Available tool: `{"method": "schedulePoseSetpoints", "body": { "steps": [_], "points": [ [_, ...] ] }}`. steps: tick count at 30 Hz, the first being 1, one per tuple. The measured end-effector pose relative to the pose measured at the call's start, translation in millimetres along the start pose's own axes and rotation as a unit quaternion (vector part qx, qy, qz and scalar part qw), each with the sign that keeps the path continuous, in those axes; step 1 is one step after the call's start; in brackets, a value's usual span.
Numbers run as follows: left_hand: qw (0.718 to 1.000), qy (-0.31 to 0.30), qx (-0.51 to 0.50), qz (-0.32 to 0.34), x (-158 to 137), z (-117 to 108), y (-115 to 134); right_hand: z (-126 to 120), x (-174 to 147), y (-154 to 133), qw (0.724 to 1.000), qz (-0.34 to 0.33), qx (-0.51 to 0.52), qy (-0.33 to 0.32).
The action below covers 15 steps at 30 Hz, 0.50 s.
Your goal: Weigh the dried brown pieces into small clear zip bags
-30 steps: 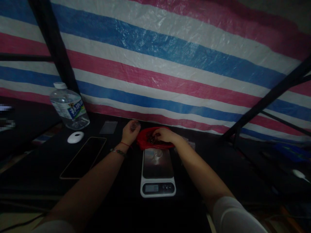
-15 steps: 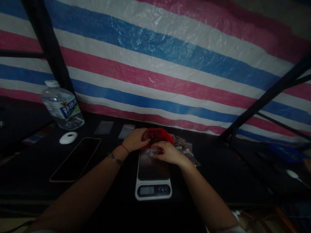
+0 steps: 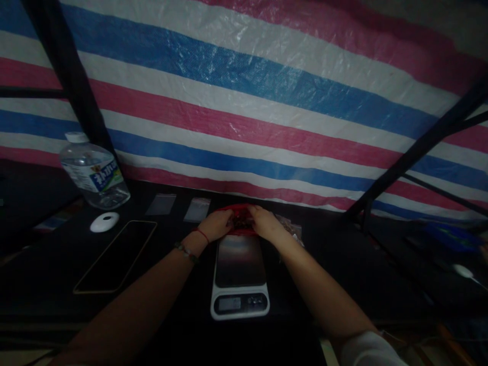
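Both hands are at a red bag (image 3: pixel 241 206) behind the scale, with small dark brown pieces (image 3: pixel 241 221) showing in its opening. My left hand (image 3: pixel 216 224) grips the bag's left side, its fingertips turned inward and partly hidden. On the opposite side, my right hand (image 3: pixel 266 222) is closed at the rim, thumb and fingers near the contents. Just in front stands a white kitchen scale (image 3: pixel 240 300) with a bare dark metal plate and a lit display. Small clear bags with brown contents (image 3: pixel 292 226) lie beyond my right wrist.
Two flat clear zip bags, one on the left (image 3: pixel 161 204) and one nearer the hands (image 3: pixel 197 210), lie on the black table. Farther left are a phone (image 3: pixel 116 256), a white oval device (image 3: pixel 104 222) and a large clear bottle (image 3: pixel 95 173). A striped sheet (image 3: pixel 244 122) hangs behind.
My right hand has moved from above the scale plate up to the bag's right rim. The clear item at its fingers no longer shows. The red bag's opening looks drawn flatter between both hands.
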<state>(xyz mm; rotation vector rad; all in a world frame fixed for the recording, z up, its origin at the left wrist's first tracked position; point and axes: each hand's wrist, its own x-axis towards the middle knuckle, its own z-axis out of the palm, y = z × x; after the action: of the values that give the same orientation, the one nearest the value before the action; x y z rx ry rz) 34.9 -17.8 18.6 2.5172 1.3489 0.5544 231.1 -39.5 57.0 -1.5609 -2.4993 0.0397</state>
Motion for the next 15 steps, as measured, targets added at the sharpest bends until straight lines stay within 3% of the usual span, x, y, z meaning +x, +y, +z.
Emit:
{"method": "schedulePoseSetpoints", "body": {
  "steps": [5, 12, 15],
  "points": [
    [0.999, -0.014, -0.026, -0.011, 3, -1, -1, 2, 8, 4, 0.995, 0.002, -0.067, -0.075],
    [0.997, -0.019, -0.070, -0.019, 4, -4, 0, -2, 23, 1, 0.991, -0.068, 0.078, -0.089],
    [0.997, -0.017, -0.076, -0.027, 4, -5, -1, 4, 25, 1, 0.982, -0.064, 0.147, -0.104]
  ]
}}
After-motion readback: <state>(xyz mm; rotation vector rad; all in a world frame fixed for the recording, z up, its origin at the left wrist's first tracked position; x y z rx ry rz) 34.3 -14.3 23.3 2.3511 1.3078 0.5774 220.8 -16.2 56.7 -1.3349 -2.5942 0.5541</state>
